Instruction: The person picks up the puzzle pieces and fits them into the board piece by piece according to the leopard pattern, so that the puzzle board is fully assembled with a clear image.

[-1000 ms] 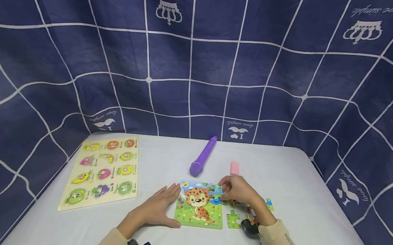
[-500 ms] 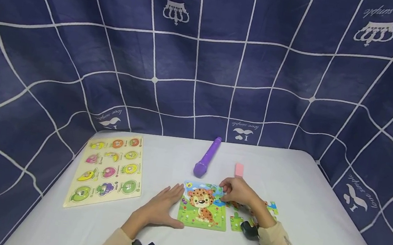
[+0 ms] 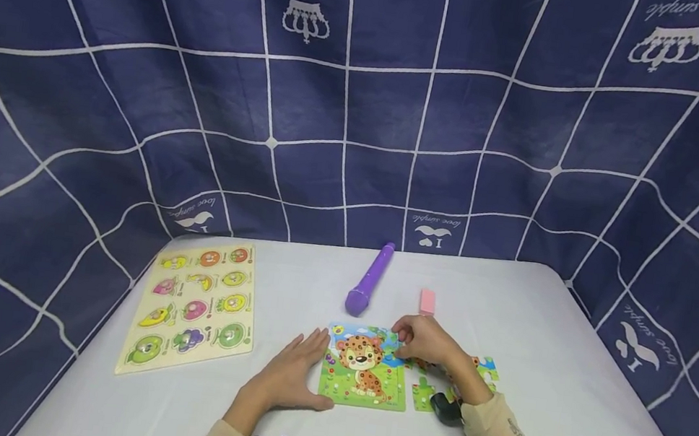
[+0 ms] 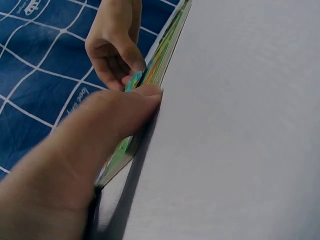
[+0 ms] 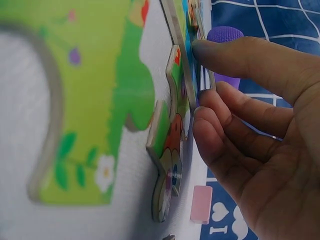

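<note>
A square jigsaw puzzle (image 3: 363,376) with a cartoon leopard lies flat in the middle of the table. My left hand (image 3: 294,373) rests along its left side, fingers stretched out, the thumb (image 4: 125,107) at the near left corner. At the puzzle's upper right, my right hand (image 3: 429,340) pinches a blue puzzle piece (image 4: 134,81) between thumb and fingers, right at the board's edge. Loose puzzle pieces lie right of the board, among them a green corner piece (image 3: 423,396) and, further right, another piece (image 3: 486,369); several are partly hidden under my right wrist.
A wooden fruit puzzle board (image 3: 176,317) lies on the left of the white table. Behind the leopard puzzle is a purple toy microphone (image 3: 371,279), and a small pink block (image 3: 427,302) lies beyond my right hand. Dark blue checked cloth (image 3: 311,104) hangs around the back and sides.
The head view has shifted a little. Both hands keep nearly the same places at the puzzle, the right one still pinching at its upper right.
</note>
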Demonstrator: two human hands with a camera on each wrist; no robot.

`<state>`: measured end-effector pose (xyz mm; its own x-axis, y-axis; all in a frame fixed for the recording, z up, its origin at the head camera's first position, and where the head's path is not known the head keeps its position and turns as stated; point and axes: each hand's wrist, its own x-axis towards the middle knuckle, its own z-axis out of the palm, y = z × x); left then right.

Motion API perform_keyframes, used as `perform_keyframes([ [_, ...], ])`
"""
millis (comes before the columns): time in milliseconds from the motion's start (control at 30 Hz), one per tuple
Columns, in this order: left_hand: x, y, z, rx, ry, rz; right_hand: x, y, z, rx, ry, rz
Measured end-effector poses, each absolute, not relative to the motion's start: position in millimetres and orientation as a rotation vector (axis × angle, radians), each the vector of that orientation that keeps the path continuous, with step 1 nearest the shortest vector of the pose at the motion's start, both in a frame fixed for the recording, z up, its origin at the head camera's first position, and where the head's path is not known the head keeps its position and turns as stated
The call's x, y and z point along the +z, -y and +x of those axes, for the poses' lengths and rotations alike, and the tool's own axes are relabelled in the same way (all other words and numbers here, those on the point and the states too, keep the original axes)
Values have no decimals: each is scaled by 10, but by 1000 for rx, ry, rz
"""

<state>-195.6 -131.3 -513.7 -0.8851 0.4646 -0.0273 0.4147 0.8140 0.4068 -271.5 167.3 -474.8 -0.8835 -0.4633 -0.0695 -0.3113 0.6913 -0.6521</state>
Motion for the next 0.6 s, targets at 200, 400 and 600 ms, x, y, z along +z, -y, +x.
perform_keyframes([
  [200, -5184, 1305, -1904, 455, -2960, 738, -4725, -1659, -2705, -976, -2667, -608],
  [400, -5204, 1309, -1844, 432, -2999, 756, -4714, -1632, -2673, -972, -2685, -608],
  [600, -5202, 1292, -1847, 426, -3003, 763, -4715, -1611, -2646, -966, -2707, -608],
])
